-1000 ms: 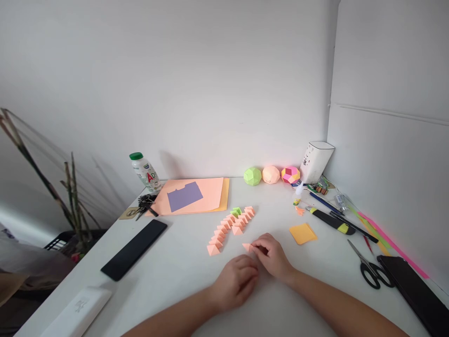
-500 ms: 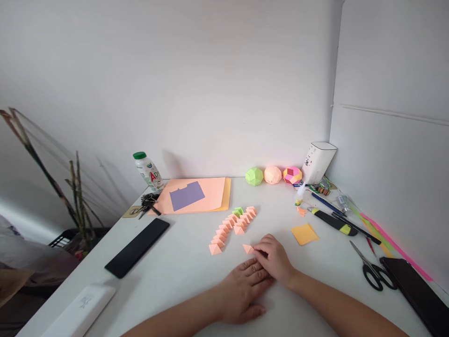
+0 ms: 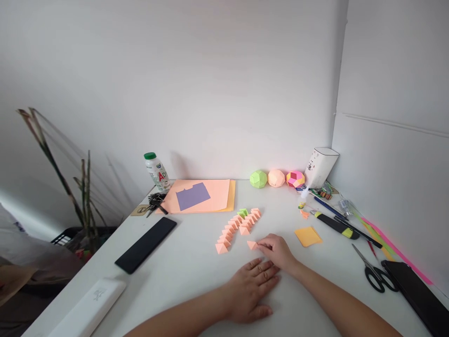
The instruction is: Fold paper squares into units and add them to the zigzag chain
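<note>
A small peach folded-paper piece (image 3: pixel 251 245) is pinched at its right corner by my right hand (image 3: pixel 278 251), just above or on the table; I cannot tell which. My left hand (image 3: pixel 250 292) lies flat, palm down, with its fingers spread and its fingertips close below the right hand. Beyond them, several peach folded-paper pieces (image 3: pixel 228 230) form a slanting row, and a shorter peach row (image 3: pixel 249 221) stands beside it. Two green folded pieces (image 3: pixel 242 212) sit at the far end between the rows.
Left are a black phone-like slab (image 3: pixel 146 245), a white case (image 3: pixel 89 309), keys (image 3: pixel 156 202), a bottle (image 3: pixel 156 172) and paper sheets (image 3: pixel 220 194). Paper balls (image 3: pixel 276 178) stand by the wall. Right are yellow sticky notes (image 3: pixel 308 236), a glue bottle (image 3: pixel 303 199), a cutter (image 3: pixel 335 225) and scissors (image 3: pixel 375 271).
The whole view has shifted a little, so things appear further right. Both hands keep nearly the same pose, the right still pinching the peach piece, the left still flat.
</note>
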A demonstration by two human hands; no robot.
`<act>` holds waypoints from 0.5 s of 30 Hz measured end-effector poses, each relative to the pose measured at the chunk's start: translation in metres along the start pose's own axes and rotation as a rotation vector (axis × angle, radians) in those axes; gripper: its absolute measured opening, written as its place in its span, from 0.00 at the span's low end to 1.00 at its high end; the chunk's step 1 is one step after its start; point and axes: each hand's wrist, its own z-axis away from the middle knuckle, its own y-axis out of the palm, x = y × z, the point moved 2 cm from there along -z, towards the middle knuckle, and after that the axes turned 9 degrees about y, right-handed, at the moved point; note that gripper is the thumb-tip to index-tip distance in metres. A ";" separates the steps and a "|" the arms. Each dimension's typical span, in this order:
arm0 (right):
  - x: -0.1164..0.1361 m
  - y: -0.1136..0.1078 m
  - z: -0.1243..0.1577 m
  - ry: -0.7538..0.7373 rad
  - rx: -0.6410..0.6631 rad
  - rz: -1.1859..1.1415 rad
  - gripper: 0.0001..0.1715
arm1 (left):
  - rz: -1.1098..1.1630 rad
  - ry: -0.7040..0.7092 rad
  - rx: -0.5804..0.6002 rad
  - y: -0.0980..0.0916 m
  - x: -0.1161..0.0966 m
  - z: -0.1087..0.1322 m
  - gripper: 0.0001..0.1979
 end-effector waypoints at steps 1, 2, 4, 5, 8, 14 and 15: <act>0.000 0.001 -0.002 0.009 0.000 0.009 0.12 | -0.001 0.001 0.000 0.000 0.000 0.000 0.33; 0.000 0.002 -0.003 0.020 -0.002 0.020 0.12 | -0.002 0.004 0.001 0.001 0.000 0.000 0.33; 0.000 0.005 -0.005 0.053 -0.013 0.047 0.12 | -0.009 0.009 0.000 0.002 0.000 0.000 0.33; -0.001 0.006 -0.006 0.073 -0.020 0.061 0.12 | -0.014 0.017 -0.004 0.002 -0.001 0.000 0.33; 0.000 0.009 -0.009 0.116 -0.044 0.097 0.12 | -0.019 0.013 -0.034 0.002 -0.002 0.000 0.34; 0.007 0.017 -0.021 0.155 -0.083 0.155 0.09 | -0.010 0.030 -0.081 -0.002 -0.006 0.004 0.33; 0.009 0.018 -0.024 0.157 -0.087 0.162 0.09 | -0.014 0.032 -0.081 -0.002 -0.007 0.004 0.33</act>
